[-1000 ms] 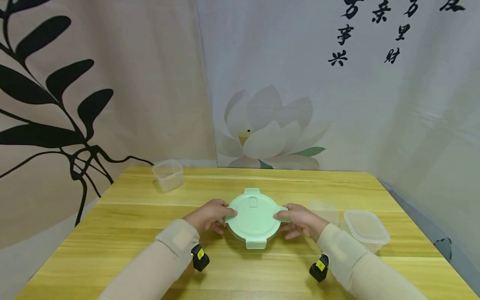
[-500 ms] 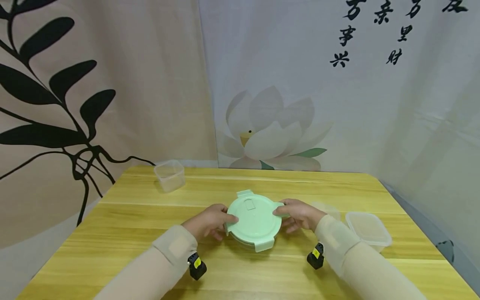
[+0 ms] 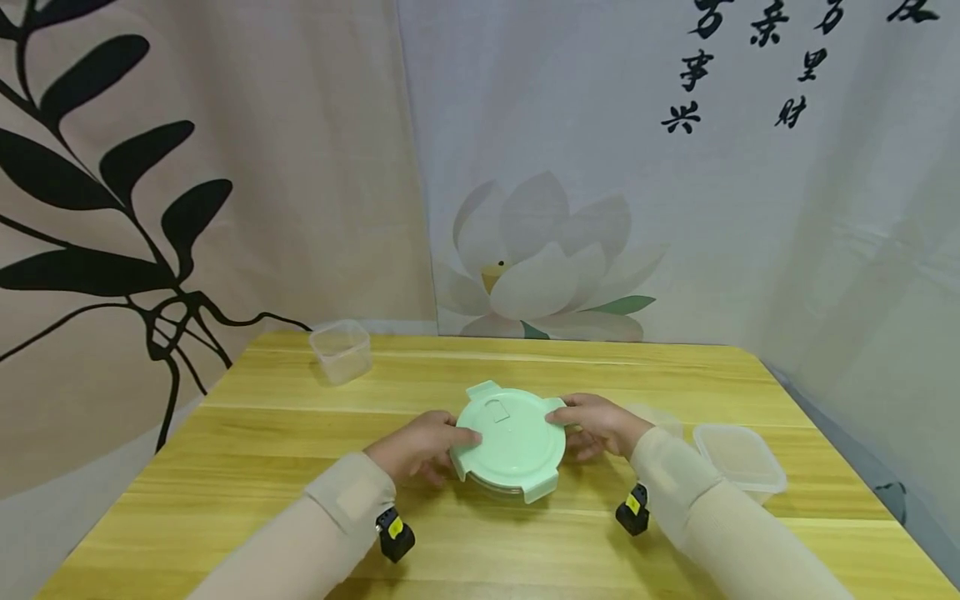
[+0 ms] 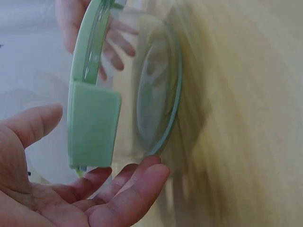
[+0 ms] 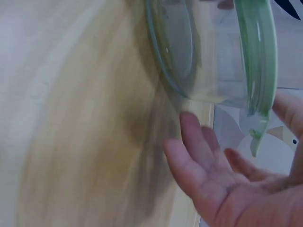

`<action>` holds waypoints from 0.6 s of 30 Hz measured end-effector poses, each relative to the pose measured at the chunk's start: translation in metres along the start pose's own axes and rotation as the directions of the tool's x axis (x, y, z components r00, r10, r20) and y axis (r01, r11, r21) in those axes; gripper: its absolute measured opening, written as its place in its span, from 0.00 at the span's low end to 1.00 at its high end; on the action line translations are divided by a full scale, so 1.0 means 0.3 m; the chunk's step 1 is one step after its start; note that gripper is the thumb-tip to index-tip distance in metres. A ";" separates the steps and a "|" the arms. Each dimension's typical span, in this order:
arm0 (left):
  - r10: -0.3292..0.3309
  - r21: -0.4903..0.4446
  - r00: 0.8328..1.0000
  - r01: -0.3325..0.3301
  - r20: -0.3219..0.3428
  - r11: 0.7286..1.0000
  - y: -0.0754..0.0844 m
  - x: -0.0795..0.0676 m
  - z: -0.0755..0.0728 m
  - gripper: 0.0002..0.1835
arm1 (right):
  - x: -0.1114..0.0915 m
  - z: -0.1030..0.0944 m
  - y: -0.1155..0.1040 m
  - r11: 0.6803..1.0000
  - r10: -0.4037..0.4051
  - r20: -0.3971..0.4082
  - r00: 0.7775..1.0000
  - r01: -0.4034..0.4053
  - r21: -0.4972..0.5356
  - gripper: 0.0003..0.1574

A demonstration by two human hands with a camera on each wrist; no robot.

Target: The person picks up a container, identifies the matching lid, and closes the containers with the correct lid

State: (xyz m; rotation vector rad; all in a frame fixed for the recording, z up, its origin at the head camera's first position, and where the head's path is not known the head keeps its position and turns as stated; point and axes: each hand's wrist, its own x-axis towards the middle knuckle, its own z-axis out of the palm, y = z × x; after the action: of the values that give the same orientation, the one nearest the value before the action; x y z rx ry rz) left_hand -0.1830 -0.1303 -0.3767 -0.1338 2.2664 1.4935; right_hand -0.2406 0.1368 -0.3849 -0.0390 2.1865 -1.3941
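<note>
A round glass food container [image 5: 222, 56] with a mint-green lid [image 3: 512, 437] is between my two hands over the middle of the table. Latch flaps stick out around the lid's edge. My left hand [image 3: 423, 443] holds the container's left side, thumb over the lid and fingers below; in the left wrist view those fingers lie by a green latch [image 4: 93, 125]. On the far right side my right hand [image 3: 600, 425] has its thumb on the lid's edge. Below, its fingers [image 5: 194, 142] spread beside the glass wall, near a flap [image 5: 257, 137] that angles outward.
A clear plastic box [image 3: 342, 354] without a lid stands at the table's back left. Right of my right hand are a lidded translucent box [image 3: 738, 458] and another pale translucent piece [image 3: 656, 419], partly hidden by the arm. A printed curtain [image 3: 547, 125] hangs behind the wooden table [image 3: 262, 492].
The food container has turned between my hands, its front flap swinging to the right and its back flap to the left. Both hands have shifted slightly with it.
</note>
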 end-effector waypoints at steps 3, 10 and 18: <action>-0.009 -0.003 1.000 0.009 -0.011 1.000 0.007 0.017 -0.010 0.26 | -0.028 0.000 0.010 1.000 -0.003 -0.037 0.999 0.003 0.006 0.43; -0.048 -0.010 0.998 0.047 -0.047 0.999 0.013 0.060 -0.027 0.23 | -0.095 0.010 0.026 0.999 0.012 -0.078 0.997 -0.009 0.047 0.37; -0.063 0.008 0.997 0.063 -0.043 0.998 0.019 0.075 -0.022 0.26 | -0.128 0.048 0.042 0.999 0.015 -0.057 0.998 -0.013 0.034 0.35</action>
State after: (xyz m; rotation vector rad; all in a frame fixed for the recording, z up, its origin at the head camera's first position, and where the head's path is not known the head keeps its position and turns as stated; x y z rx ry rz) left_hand -0.2071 -0.1305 -0.3785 -0.2338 2.2806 1.4606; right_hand -0.1981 0.1422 -0.3839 0.0289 2.2046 -1.4399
